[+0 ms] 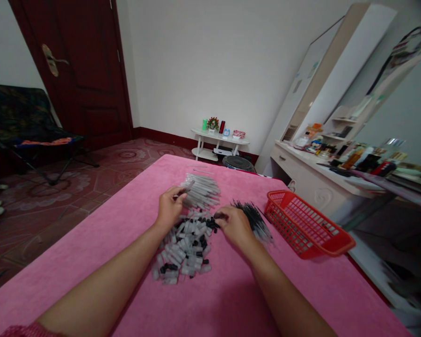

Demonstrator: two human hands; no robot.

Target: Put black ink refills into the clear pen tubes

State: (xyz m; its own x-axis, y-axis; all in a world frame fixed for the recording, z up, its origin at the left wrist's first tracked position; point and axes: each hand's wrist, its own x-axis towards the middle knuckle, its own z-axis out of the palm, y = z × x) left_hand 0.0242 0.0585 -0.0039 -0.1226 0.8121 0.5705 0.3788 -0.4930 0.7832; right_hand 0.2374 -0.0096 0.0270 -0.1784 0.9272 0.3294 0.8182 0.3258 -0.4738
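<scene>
My left hand [168, 207] is closed in a pinch on a pen barrel [190, 186], a slim greyish tube tilted up from the fingertips. Just beyond it lies a pile of clear pen barrels [205, 191]. My right hand [235, 225] is closed, fingertips together over small black plugs [212, 225]; anything between them is too small to tell. Below and between both hands spreads a heap of clear pen caps [177, 252] mixed with black pieces. Dark-tipped pen refills [255, 219] lie in a bundle to the right of my right hand, partly behind it.
A red plastic basket [303, 229] stands at the right of the pink-covered table [126, 224]. Past the far edge are a round dark stool [237, 163] and a low white stand [214, 135]. A dressing table [312, 168] with bottles is on the right, a folding chair [28, 117] at left.
</scene>
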